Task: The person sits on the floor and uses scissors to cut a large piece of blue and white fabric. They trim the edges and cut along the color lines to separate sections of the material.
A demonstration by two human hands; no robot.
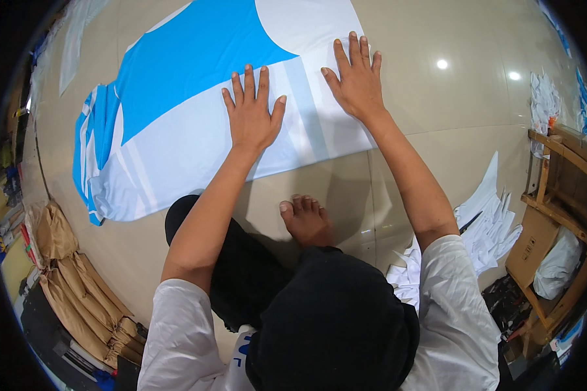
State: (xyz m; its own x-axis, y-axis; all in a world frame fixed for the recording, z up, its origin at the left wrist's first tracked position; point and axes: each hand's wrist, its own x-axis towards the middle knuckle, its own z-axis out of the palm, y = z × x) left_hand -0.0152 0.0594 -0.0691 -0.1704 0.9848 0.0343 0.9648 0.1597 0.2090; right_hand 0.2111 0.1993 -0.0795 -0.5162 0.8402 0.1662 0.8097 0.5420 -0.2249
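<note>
A large piece of thin fabric [195, 65], bright blue and white with pale stripes, lies spread on the tiled floor [450, 98]. Its left end is bunched in blue and white folds. My left hand [250, 117] lies on the white part just below the blue area, fingers spread and straight. My right hand [355, 85] rests flat on the white part at the fabric's upper right, its fingers also apart. Neither hand holds anything. My bare foot [306, 221] is below the fabric, between my two forearms.
A pile of white cut fabric pieces [486, 234] lies at my lower right. A wooden rack [561, 182] with cardboard and a white bag stands at the right edge, beside more white scraps [544, 98]. Rolled brown material [72, 280] and assorted clutter line the left edge.
</note>
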